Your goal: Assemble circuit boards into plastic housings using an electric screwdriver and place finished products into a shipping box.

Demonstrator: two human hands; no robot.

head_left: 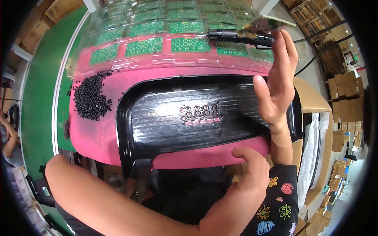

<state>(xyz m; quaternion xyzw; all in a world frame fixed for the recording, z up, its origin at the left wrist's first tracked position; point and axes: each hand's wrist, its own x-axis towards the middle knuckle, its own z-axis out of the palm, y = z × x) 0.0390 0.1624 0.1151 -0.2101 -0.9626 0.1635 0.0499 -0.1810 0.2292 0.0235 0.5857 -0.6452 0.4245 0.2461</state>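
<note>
Sitting just left of your right hand's [278, 88] fingertips, the black screwdriver [238, 36] lies sideways, tip left over the clear trays [185, 59]. Thumb's wide; can't tell if those fingers grip it. Your left hand [254, 169], half open, seemingly empty, is farther, by the black panel [157, 131].

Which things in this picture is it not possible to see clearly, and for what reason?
In the head view:
Black panel: part of its right side is behind the right hand.
Brownish object above the black tool: blurred, kind unclear.
Small black pieces: too small to tell their shape.
Co-worker: cut off by the left rim.
</note>
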